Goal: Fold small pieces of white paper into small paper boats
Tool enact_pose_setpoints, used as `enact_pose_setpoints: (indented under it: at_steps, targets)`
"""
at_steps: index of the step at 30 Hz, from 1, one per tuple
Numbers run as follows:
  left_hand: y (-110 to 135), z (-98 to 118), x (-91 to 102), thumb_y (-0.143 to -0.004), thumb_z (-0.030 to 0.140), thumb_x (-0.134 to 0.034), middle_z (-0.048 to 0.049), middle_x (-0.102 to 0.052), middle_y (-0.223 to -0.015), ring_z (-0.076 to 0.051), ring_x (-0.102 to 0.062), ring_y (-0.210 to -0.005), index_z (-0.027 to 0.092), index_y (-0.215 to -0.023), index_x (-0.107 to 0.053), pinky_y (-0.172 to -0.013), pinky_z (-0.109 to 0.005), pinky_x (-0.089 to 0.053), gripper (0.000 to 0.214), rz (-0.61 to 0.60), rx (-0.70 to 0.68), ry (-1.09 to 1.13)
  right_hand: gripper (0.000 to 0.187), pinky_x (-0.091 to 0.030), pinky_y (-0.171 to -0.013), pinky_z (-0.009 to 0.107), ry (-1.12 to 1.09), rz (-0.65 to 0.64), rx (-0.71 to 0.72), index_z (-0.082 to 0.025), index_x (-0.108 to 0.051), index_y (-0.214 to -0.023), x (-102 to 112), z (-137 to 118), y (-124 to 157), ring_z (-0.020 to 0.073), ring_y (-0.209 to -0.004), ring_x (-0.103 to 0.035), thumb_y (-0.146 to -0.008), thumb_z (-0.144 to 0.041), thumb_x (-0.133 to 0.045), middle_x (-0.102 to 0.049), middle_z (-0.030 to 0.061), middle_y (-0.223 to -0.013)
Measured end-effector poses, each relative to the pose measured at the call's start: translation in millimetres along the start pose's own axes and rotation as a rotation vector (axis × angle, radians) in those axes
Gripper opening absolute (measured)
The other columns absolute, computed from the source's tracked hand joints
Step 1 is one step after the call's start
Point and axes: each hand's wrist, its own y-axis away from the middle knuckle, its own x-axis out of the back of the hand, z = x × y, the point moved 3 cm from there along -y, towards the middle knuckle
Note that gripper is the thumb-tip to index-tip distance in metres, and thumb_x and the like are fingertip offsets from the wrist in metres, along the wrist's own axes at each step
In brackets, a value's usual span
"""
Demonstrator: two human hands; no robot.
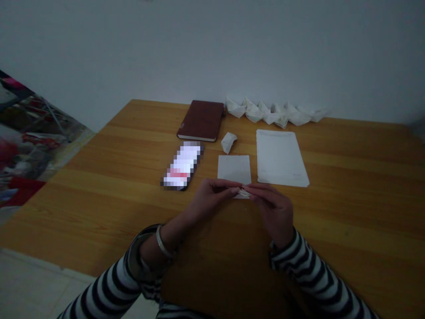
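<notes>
Between the fingertips of both hands is a small piece of folded white paper (245, 193), its layers showing at the near edge. My left hand (215, 192) pinches it from the left, thumb below and fingers on top. From the right, my right hand (274, 206) pinches the other end. Most of the folded piece is covered by fingers. Just beyond and partly under the hands lies a square lined sheet (234, 167) flat on the table. A small folded paper shape (229, 142) sits past that sheet.
The wooden table (348, 199) meets a pale wall. To the right lies a stack of lined paper (282, 157). A lit phone (183, 165) and a dark red notebook (202, 119) are on the left. Several folded paper boats (280, 114) line up along the wall.
</notes>
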Motion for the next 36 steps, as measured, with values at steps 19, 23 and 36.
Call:
enact_pose_setpoints:
  at_steps: [19, 23, 36]
  targets:
    - [-1.3, -1.9, -2.3, -0.066, 0.013, -0.083, -0.0096, -0.078, -0.100, -0.021, -0.074, -0.093, 0.012, -0.095, -0.072, -0.091, -0.035, -0.059, 0.031, 0.047, -0.056, 0.188, 0.031, -0.051, -0.097, 0.045, -0.100, 0.111, -0.155, -0.025, -0.065, -0.094, -4.2, 16.1, -3.7, 0.0234, -0.112, -0.057, -0.068, -0.014, -0.077, -0.057, 0.0060, -0.118]
    - [-1.9, 0.1, 0.2, -0.067, 0.013, -0.081, -0.0093, -0.078, -0.099, -0.020, -0.074, -0.094, 0.012, -0.091, -0.073, -0.092, -0.034, -0.059, 0.025, 0.060, -0.079, 0.165, 0.027, -0.056, -0.087, 0.039, -0.155, 0.068, -0.289, -0.024, -0.067, -0.091, -2.9, 23.5, -3.7, 0.0210, -0.098, -0.064, -0.068, -0.017, -0.078, -0.064, 0.0045, -0.103]
    - [-0.2, 1.9, 1.4, -0.073, 0.019, -0.078, -0.0084, -0.078, -0.090, -0.020, -0.071, -0.086, 0.017, -0.089, -0.079, -0.083, -0.031, -0.056, 0.016, -0.012, -0.118, -0.031, 0.006, -0.060, -0.054, 0.028, -0.123, 0.114, -0.337, -0.023, -0.078, -0.071, 3.5, 14.0, -2.4, 0.0165, -0.056, -0.070, -0.067, -0.024, -0.081, -0.075, 0.0014, -0.064]
